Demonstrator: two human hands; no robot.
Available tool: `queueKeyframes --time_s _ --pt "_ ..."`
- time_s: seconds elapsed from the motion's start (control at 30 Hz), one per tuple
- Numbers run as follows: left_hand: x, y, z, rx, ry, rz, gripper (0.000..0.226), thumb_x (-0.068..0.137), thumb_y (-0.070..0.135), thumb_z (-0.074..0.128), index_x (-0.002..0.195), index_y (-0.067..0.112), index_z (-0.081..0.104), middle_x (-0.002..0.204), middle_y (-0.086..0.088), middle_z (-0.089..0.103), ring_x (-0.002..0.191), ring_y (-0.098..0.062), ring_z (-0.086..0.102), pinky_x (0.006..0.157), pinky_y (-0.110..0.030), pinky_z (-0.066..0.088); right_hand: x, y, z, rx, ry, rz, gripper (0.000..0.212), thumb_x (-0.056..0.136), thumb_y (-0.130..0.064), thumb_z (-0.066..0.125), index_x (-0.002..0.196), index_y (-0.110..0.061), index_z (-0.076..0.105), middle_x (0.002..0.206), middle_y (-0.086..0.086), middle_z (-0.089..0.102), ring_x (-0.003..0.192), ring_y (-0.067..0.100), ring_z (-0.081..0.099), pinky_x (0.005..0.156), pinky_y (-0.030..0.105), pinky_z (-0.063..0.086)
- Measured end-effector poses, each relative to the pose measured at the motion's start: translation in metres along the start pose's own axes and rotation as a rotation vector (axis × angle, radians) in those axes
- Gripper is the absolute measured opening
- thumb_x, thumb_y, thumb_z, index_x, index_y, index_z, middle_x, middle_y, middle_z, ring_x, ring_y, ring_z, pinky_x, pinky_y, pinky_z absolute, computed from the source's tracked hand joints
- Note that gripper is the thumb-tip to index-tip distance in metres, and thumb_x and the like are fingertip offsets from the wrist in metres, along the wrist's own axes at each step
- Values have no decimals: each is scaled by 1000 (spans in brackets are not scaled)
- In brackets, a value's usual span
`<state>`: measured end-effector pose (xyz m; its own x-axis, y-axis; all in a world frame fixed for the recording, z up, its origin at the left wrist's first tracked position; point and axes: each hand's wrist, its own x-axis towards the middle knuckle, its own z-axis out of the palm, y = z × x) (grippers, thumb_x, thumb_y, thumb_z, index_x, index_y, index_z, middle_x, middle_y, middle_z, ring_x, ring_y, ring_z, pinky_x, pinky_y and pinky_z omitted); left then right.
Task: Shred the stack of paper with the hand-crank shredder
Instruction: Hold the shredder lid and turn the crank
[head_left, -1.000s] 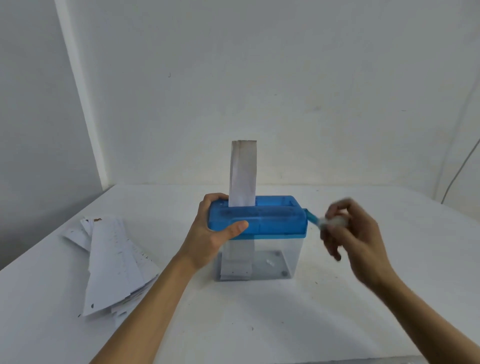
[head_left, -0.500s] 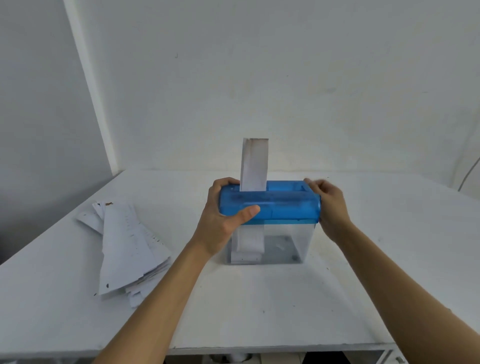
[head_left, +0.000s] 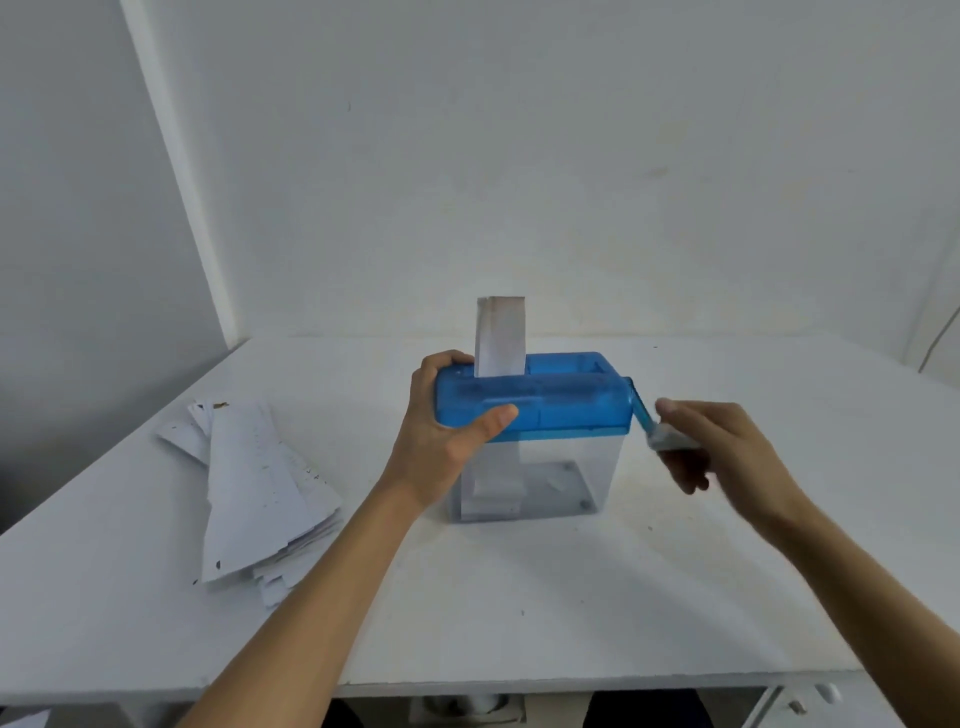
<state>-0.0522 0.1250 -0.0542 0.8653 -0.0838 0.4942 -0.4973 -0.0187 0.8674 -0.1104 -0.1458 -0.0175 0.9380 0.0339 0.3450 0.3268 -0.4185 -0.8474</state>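
— Well, how far along?
— Early, I'd say. Stack of white paper sheets (head_left: 260, 483) lies on the white table (head_left: 519, 597), left. Left hand (head_left: 441, 441) clamps the blue-lidded clear plastic shredder (head_left: 566, 410); right hand (head_left: 727, 452) grips its blue crank (head_left: 640, 410). One white strip (head_left: 500, 335) stands half-fed in the slot.

Left forearm (head_left: 322, 582) enters at 7 o'clock and runs toward centre. Left hand (head_left: 441, 441) grips the left end of the shredder head (head_left: 566, 408), with the thumb along its front face and fingers (head_left: 449, 359) over the top. Right forearm (head_left: 857, 587) enters at 4 o'clock. Right hand (head_left: 727, 452), motion-blurred, holds the crank knob (head_left: 667, 440) with fingers curled round it.
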Motion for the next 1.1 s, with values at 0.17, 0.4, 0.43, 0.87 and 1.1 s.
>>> queueKeyframes --time_s 0.17,0.4,0.43,0.87,1.1 --pt "0 -1 -4 26 -6 -10 70 70 50 84 127 27 50 131 -4 55 118 -20 61 96 -39 56 30 -21 -22 233 -39 -144 35 95 -25 51 70 -16 73 64 4 61 61 19 55 62 24 47" --pt "-1 5 -5 8 -30 -36 75 68 50 84 129 26 48 127 1 58 114 -15 62 89 -31 57 99 -5 10 346 278 -77 17 100 -25 61 92 -11 57 77 -3 65 67 11 57 61 27 50" --pt "-1 6 -4 5 -30 -38 75 68 50 84 129 25 48 127 2 58 114 -15 63 88 -30 57 105 -2 16 318 330 -60 17 99 -24 62 91 -11 56 77 0 64 66 10 58 60 26 50" --pt "-3 9 2 -90 -23 -26 76 70 41 84 131 19 45 129 -5 55 116 -17 62 83 -28 58 47 51 38 -149 118 314 44 103 -33 50 74 -3 64 56 2 56 47 12 47 48 21 40" --pt "-3 5 -1 -49 -22 -38 74 70 45 85 129 25 47 128 -3 54 114 -18 63 88 -35 59 4 -3 -2 -89 0 206 54 100 -44 50 59 -8 55 49 1 48 44 16 42 50 29 40"
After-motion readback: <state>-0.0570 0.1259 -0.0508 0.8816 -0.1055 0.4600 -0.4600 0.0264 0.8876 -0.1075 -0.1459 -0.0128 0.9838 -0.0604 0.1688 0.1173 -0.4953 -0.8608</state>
